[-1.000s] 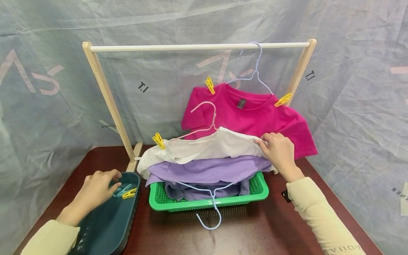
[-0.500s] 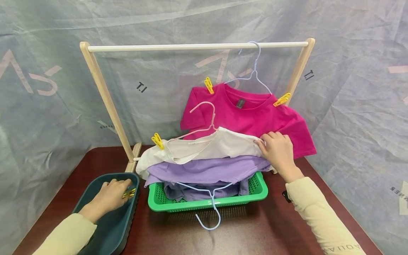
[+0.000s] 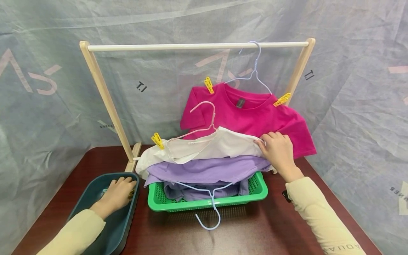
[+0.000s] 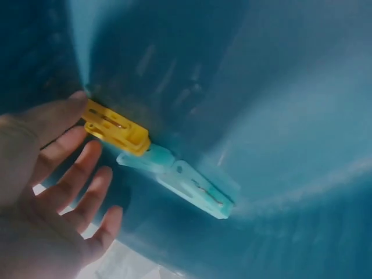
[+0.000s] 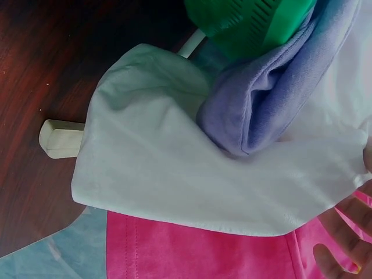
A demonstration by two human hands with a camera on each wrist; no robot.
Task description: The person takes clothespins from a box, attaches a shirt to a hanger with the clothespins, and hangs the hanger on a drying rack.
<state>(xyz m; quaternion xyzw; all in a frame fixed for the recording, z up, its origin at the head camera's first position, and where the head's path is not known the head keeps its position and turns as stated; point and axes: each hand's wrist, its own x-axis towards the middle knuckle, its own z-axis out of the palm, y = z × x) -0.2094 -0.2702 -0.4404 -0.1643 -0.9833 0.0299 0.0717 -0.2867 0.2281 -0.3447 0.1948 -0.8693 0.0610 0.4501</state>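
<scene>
Inside the dark teal tray (image 3: 119,219), my left hand (image 3: 116,194) reaches to the right wall. Its thumb and forefinger pinch one end of a yellow clothespin (image 4: 119,128), seen in the left wrist view. Pale blue-green clothespins (image 4: 197,189) lie beside it. My right hand (image 3: 278,152) pinches the right shoulder of a white shirt (image 3: 236,143). A pink wire hanger (image 3: 213,117) runs into that shirt's neck. Another yellow clothespin (image 3: 157,140) is clipped on its left shoulder. The hanger's right end is hidden by cloth and fingers.
Under the white shirt, a purple garment (image 3: 207,170) with a blue hanger (image 3: 211,198) lies over a green basket (image 3: 207,204). Behind, a magenta T-shirt (image 3: 251,120) with two yellow clothespins hangs from the rack's white rod (image 3: 159,47).
My left hand has moved right and lower into the tray, and now covers the clothespins there in the head view. My right hand stays at the white shirt's shoulder.
</scene>
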